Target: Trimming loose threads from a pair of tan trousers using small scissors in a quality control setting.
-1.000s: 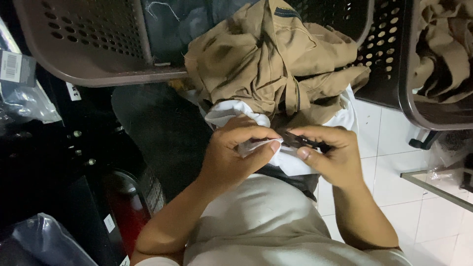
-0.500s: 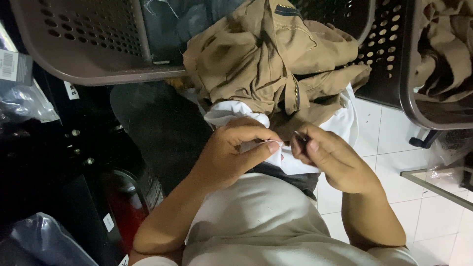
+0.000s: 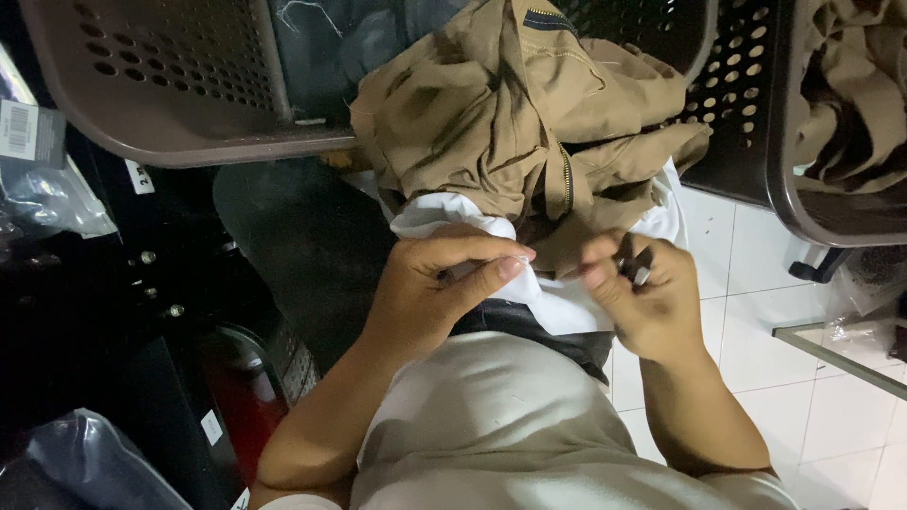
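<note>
A white cloth (image 3: 557, 302) is spread over the lap and is pinched at its edge between thumb and fingers of the left hand (image 3: 444, 293). Just beside it, a small dark tool (image 3: 631, 272) is clenched in the right hand (image 3: 642, 297), its exact kind too blurred to tell. Beyond both hands, a crumpled tan garment (image 3: 510, 123) with a zip is heaped over the cloth. Farther off, brown perforated baskets (image 3: 151, 85) are seen above a white tiled floor (image 3: 756, 321).
</note>
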